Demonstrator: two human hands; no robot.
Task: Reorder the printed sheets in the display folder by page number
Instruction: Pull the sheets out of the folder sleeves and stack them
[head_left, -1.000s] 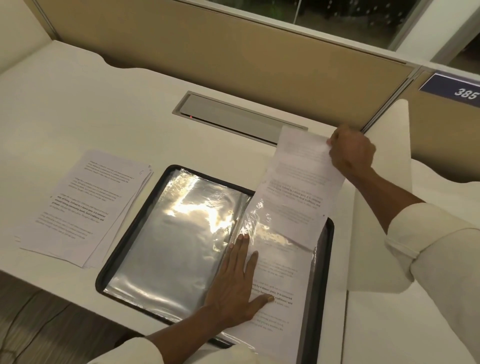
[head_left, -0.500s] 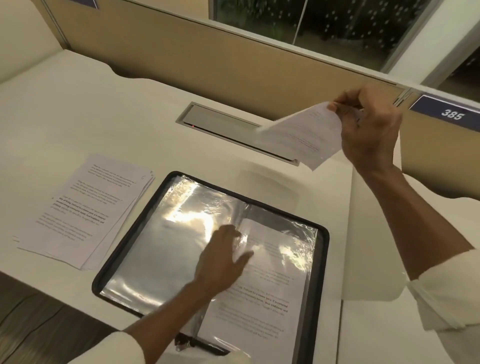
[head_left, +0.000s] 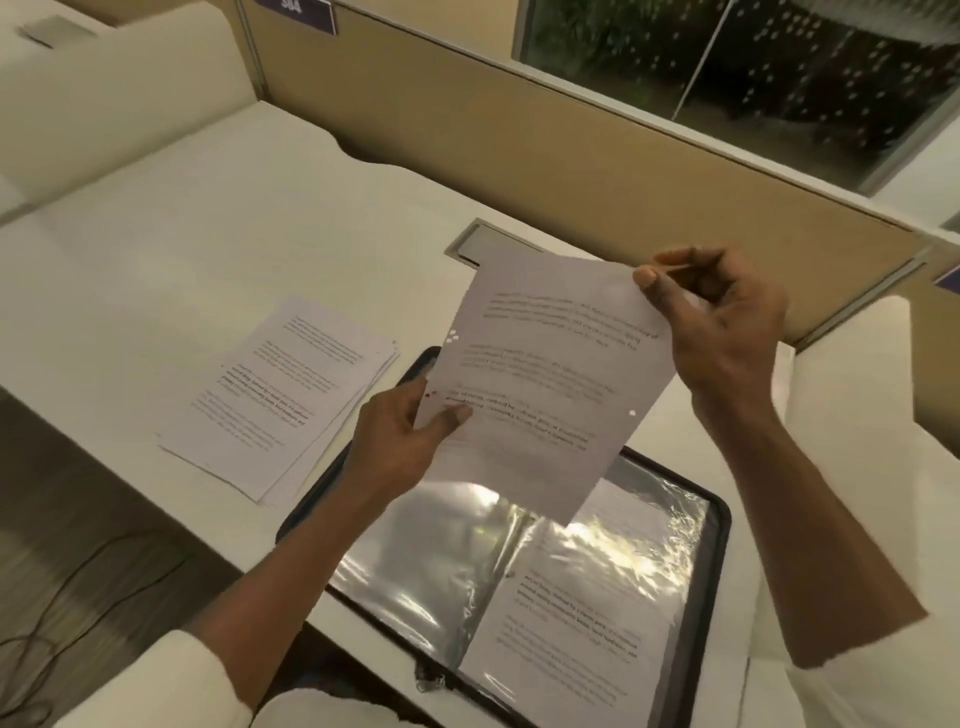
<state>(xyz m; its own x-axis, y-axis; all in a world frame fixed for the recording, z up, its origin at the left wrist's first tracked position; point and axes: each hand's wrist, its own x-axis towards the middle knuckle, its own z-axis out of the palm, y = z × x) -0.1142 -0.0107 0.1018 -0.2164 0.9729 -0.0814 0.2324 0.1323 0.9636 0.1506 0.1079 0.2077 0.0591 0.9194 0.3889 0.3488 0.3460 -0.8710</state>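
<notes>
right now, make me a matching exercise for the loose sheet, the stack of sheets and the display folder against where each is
1 loose printed sheet
2 stack of printed sheets
3 display folder

a open on the desk
b flat on the desk, left of the folder
c held up by left hand and right hand

Pairs: 1-c, 2-b, 3-a

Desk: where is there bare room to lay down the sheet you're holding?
The widest bare patch of desk lies behind the stack of sheets, bordered by the partition and the cable hatch. Crowded: the stack lies close beside the display folder, over which left hand and right hand hold the sheet.
</notes>
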